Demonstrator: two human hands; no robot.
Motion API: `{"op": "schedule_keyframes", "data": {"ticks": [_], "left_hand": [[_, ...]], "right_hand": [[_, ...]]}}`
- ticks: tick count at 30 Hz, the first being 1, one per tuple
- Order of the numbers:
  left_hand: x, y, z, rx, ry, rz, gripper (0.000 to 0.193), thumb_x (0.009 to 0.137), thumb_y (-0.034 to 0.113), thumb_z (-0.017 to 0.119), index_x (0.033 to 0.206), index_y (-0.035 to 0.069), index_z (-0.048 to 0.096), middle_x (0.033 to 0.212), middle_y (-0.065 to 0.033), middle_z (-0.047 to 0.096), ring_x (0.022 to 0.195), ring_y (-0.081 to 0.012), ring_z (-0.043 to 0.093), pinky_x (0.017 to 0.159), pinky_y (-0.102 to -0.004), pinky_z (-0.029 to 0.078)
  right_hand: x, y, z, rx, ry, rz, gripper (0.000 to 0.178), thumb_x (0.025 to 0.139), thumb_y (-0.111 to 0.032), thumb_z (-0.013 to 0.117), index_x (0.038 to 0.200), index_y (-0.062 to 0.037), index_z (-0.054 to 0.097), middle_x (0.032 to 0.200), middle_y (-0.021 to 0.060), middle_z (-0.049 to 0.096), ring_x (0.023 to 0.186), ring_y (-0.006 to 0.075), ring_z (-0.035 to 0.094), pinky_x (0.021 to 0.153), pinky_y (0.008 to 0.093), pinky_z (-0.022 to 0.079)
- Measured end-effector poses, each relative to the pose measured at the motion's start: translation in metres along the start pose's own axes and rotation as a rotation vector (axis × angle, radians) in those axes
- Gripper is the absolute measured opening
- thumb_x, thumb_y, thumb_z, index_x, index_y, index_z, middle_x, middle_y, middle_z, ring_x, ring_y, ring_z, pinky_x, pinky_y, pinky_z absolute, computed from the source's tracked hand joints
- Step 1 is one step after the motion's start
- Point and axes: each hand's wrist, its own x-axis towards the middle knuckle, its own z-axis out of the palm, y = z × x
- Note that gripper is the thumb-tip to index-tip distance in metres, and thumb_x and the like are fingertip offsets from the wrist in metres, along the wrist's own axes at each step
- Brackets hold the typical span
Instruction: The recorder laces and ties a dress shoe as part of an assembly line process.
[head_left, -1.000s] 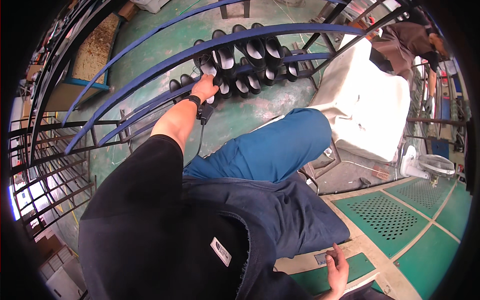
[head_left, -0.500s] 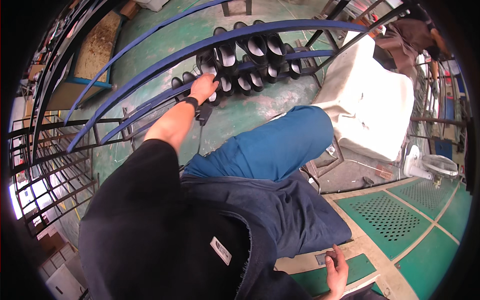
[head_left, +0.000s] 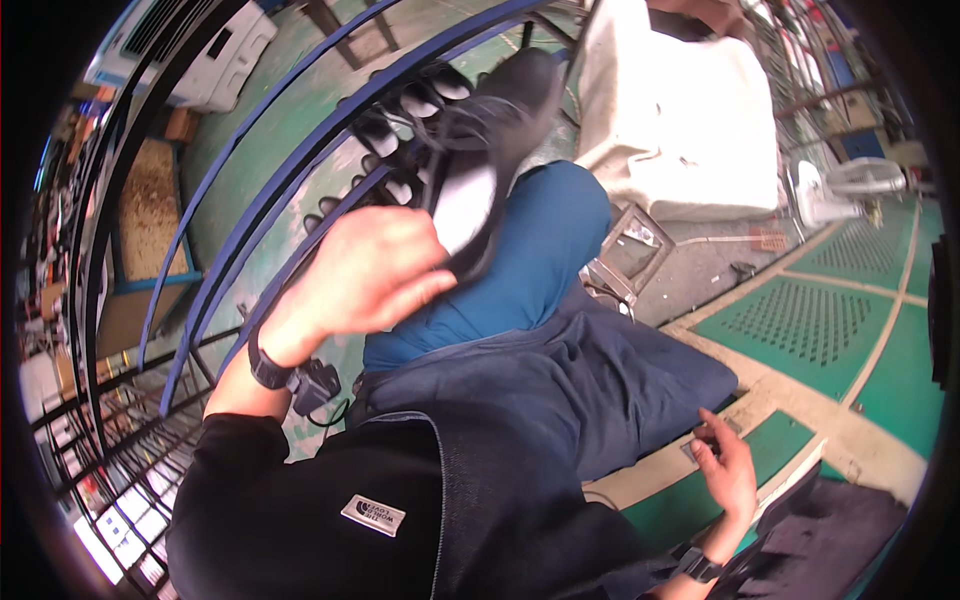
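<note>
A black lace-up shoe (head_left: 505, 145) with a white insole is raised above my blue-clad knee, its toe pointing away and blurred by motion. My left hand (head_left: 375, 265) grips it at the heel end. My right hand (head_left: 725, 468) rests by the edge of the green-panelled workbench, fingers loosely apart and nothing in them. Beyond my left hand, more black shoes (head_left: 376, 135) stand in rows on a rack with blue-wrapped rails (head_left: 232, 232). My left hand and the raised shoe hide part of these rows.
A white cloth-covered block (head_left: 690, 125) stands past my knee. On the right are a white fan (head_left: 865, 177) and the workbench's perforated green panels (head_left: 800, 320). Dark cloth (head_left: 830, 540) lies beside my right forearm. Black metal racking (head_left: 120, 440) rises on the left.
My left hand has drawn back from the rack toward me, bringing a black shoe up over my knee. The view has shifted; my right hand remains by the workbench.
</note>
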Motion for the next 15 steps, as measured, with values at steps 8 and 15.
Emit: {"op": "schedule_keyframes", "data": {"ticks": [8,15], "left_hand": [[-0.007,0.045,0.05,-0.013,-0.26,0.291,0.014,0.073,0.016,0.07,0.076,0.011,0.057,0.07,-0.0032,0.045,0.064,-0.022,0.054,0.057,-0.0362,0.043],[-0.011,0.039,0.047,0.029,-0.235,0.303,0.013,0.075,0.014,0.071,0.081,0.007,0.062,0.069,-0.0035,0.047,0.06,-0.0216,0.056,0.053,-0.0371,0.044]], "right_hand": [[0.001,-0.017,0.003,-0.057,0.054,-0.068,0.049,0.086,-0.016,0.071,0.132,-0.0067,0.059,0.101,0.0133,0.07,0.091,0.0241,0.068,0.074,0.0345,0.052],[0.005,-0.096,0.002,-0.34,0.02,-0.366,0.051,0.082,-0.017,0.072,0.13,-0.0081,0.059,0.096,0.0147,0.064,0.088,0.0346,0.064,0.075,0.0414,0.052]]}}
